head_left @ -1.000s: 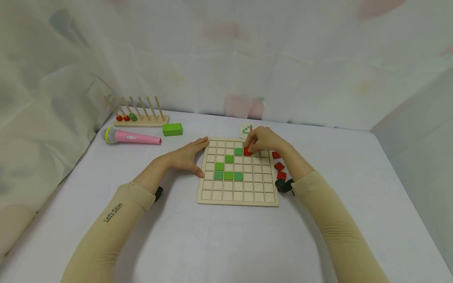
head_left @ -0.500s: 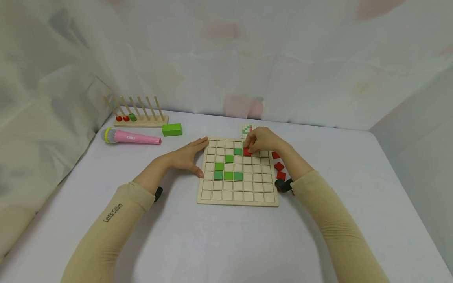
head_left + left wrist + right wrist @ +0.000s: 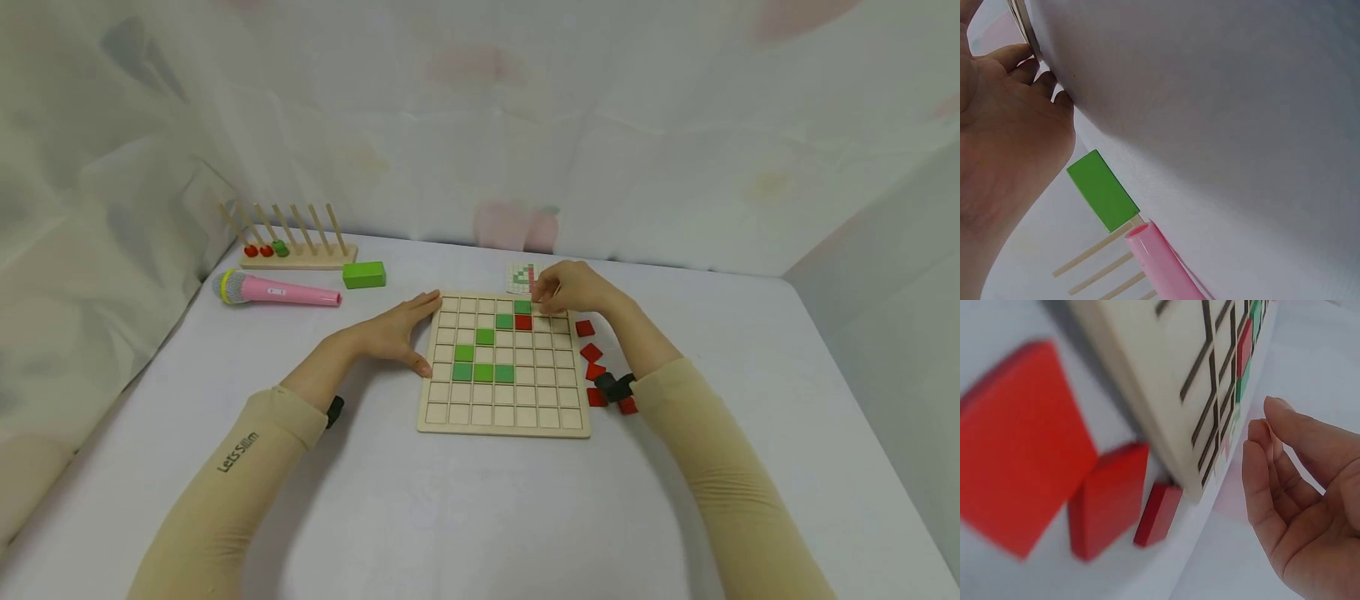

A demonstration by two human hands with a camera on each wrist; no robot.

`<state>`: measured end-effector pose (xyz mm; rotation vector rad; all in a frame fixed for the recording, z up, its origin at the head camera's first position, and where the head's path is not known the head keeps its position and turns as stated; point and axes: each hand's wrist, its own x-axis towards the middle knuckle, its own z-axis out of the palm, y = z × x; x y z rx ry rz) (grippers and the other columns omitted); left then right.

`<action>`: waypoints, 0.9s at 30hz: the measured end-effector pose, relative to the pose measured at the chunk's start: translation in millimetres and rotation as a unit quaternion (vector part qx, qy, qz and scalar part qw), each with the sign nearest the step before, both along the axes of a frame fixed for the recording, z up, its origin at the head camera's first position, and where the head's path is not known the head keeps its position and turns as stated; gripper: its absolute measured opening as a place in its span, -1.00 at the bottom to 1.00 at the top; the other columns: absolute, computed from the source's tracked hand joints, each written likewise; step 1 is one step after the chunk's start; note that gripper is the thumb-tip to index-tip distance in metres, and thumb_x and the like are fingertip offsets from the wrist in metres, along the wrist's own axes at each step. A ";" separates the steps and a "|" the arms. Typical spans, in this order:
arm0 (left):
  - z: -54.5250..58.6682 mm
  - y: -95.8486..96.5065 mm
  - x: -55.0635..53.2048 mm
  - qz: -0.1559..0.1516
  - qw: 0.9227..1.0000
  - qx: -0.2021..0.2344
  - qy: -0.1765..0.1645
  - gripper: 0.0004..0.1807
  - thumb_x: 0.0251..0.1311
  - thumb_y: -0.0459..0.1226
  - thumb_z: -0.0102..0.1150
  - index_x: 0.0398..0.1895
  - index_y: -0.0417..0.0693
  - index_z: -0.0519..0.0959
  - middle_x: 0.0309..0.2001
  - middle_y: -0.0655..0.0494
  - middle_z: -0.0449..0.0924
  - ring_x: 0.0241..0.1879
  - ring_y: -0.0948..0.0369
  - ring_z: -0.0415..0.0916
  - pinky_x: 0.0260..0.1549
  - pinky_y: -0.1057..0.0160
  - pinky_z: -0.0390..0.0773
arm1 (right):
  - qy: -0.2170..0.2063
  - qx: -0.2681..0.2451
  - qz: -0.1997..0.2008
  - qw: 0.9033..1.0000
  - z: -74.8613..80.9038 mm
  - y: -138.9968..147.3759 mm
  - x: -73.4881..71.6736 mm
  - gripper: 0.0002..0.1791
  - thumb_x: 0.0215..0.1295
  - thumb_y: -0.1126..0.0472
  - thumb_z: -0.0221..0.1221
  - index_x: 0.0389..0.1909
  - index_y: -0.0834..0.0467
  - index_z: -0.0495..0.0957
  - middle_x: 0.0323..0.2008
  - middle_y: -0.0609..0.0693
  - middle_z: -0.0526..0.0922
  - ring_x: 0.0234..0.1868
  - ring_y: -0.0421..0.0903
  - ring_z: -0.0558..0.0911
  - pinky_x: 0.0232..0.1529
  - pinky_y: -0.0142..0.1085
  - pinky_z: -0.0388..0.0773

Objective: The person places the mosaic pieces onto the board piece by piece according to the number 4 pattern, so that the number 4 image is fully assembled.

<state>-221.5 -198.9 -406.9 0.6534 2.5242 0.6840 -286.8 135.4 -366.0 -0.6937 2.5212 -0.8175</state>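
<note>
A square wooden grid board (image 3: 502,417) lies flat in the middle of the table in the head view. Several green tiles (image 3: 484,373) sit in its cells, and one red tile (image 3: 522,322) lies just below the topmost green one. My left hand (image 3: 390,333) rests at the board's left edge, thumb and fingers spread along it. Over the board's upper right part hovers my right hand (image 3: 581,287), its fingers loosely bent. The right wrist view shows nothing between that hand's (image 3: 1316,519) thumb and fingertips. Several loose red tiles (image 3: 591,353) lie beside the board's right edge.
A small pattern card (image 3: 519,276) lies behind the board, partly covered by the right hand. To the left are a green block (image 3: 364,275), a pink toy microphone (image 3: 288,291) and a pegged wooden stand (image 3: 300,260) with red and green beads. Curtains surround the table.
My right hand has let go of the red tile, which stays in its cell, and has moved slightly up and to the right. The left hand has stayed put.
</note>
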 end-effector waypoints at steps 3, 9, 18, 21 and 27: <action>0.2 -0.2 0.2 0.000 1.000 0.002 -0.001 0.42 -0.21 0.10 0.57 0.60 -0.15 -0.18 0.64 0.00 -0.35 0.63 -0.06 -0.42 0.56 -0.22 -0.23 | 0.003 0.006 -0.010 1.000 -1.1 8.0 -2.1 -0.83 0.20 0.31 0.29 -0.19 0.22 0.68 -0.32 0.08 0.69 -0.33 -0.11 0.64 -0.28 -0.35 0.59; 0.0 -0.8 -0.1 -0.001 1.000 0.005 0.001 0.43 -0.22 0.11 0.57 0.59 -0.17 -0.18 0.64 -0.01 -0.35 0.63 -0.07 -0.42 0.55 -0.23 -0.21 | -0.009 0.013 -0.034 0.999 -3.8 22.3 -4.4 -0.83 0.18 0.28 0.31 -0.21 0.20 0.65 -0.36 0.06 0.67 -0.37 -0.12 0.62 -0.27 -0.32 0.58; -0.4 -0.3 0.1 -0.001 1.000 0.004 0.000 0.43 -0.22 0.11 0.57 0.59 -0.16 -0.18 0.64 0.00 -0.35 0.63 -0.06 -0.42 0.56 -0.21 -0.22 | -0.031 0.023 -0.047 0.998 -12.1 49.9 -8.7 -0.78 0.21 0.25 0.29 -0.16 0.24 0.60 -0.33 0.06 0.65 -0.32 -0.11 0.59 -0.23 -0.35 0.54; -0.6 -0.4 0.0 -0.002 1.000 0.005 0.002 0.43 -0.22 0.11 0.57 0.59 -0.16 -0.18 0.64 0.00 -0.35 0.63 -0.06 -0.42 0.56 -0.21 -0.21 | -0.040 0.037 -0.038 0.998 -14.6 59.2 -10.1 -0.78 0.23 0.23 0.28 -0.14 0.22 0.61 -0.31 0.04 0.66 -0.27 -0.10 0.59 -0.20 -0.34 0.53; -0.2 -0.6 0.6 -0.002 1.000 0.007 0.001 0.43 -0.22 0.11 0.57 0.59 -0.17 -0.18 0.64 -0.01 -0.35 0.63 -0.07 -0.42 0.56 -0.21 -0.22 | -0.070 0.052 -0.007 0.996 -15.2 75.1 -12.9 -0.76 0.25 0.23 0.24 -0.08 0.18 0.63 -0.23 0.05 0.67 -0.19 -0.08 0.57 -0.13 -0.30 0.47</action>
